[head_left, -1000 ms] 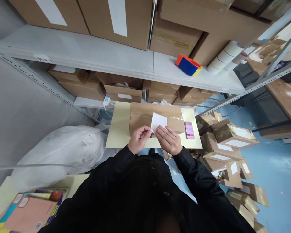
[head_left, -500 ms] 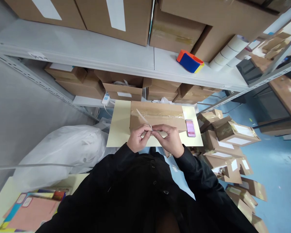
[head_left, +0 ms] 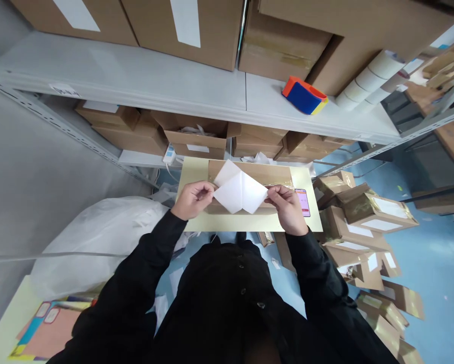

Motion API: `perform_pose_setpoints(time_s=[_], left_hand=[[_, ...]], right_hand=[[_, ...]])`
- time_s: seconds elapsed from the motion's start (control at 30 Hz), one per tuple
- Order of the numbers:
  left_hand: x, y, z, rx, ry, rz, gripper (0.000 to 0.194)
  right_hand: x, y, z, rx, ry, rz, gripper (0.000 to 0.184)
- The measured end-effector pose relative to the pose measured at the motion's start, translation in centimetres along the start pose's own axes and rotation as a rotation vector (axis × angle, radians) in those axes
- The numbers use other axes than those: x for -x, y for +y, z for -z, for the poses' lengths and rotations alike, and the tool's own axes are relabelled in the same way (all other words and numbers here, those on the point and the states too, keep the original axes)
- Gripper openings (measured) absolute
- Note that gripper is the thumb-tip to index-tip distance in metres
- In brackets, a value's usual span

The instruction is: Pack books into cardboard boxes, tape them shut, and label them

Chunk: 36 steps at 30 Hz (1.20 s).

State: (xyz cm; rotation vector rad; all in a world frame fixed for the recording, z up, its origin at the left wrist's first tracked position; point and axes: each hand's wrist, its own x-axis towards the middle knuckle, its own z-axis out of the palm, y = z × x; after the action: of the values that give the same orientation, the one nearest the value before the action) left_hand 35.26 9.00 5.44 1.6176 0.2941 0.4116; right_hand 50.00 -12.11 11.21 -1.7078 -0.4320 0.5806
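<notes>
Both my hands hold a white label and its backing sheet (head_left: pixel 240 191), pulled apart into two sheets over a taped cardboard box (head_left: pixel 266 174). My left hand (head_left: pixel 192 198) pinches the left corner, and my right hand (head_left: pixel 288 210) pinches the right corner. The box lies on a small pale yellow table (head_left: pixel 191 177). A phone with a lit pink screen (head_left: pixel 303 201) rests on the table just right of my right hand.
Grey metal shelving (head_left: pixel 136 81) with large cardboard boxes stands behind the table. An orange and blue tape dispenser (head_left: pixel 304 96) and white label rolls (head_left: pixel 370 81) sit on the shelf. Small taped parcels (head_left: pixel 363 222) are piled on the blue floor at right. A white plastic bag (head_left: pixel 98 232) lies left.
The hands have moved apart and risen slightly, and the white sheet that was pinched edge-on between them now spreads open into two sheets.
</notes>
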Motion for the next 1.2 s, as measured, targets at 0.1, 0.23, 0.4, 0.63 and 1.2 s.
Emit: perform_pose_setpoints(time_s=[0.1,0.23,0.4,0.63,1.2], left_hand=[[-2.1,-1.4,4.1,-0.011,0.037,0.058,0.018],[-6.4,-4.6,9.2,-0.04,0.016,0.358,0.011],[-11.3,-4.1,7.1,-0.129,-0.072,0.366,0.016],[-9.7,0.0,-3.0,-0.015,-0.361,0.04,0.069],[-9.1,-4.1,1.5,-0.067,-0.078,0.165,0.016]], right_hand=[[-0.7,0.5,1.7,-0.092,0.063,-0.074,0.022],[-1.0,0.8,3.5,-0.143,0.233,-0.104,0.023],[-1.2,0.8,3.4,-0.015,0.04,-0.047,0.022],[-2.2,-0.9,2.5,0.011,-0.226,0.212,0.027],[-4.1,0.4,3.3,-0.08,-0.021,0.243,0.029]])
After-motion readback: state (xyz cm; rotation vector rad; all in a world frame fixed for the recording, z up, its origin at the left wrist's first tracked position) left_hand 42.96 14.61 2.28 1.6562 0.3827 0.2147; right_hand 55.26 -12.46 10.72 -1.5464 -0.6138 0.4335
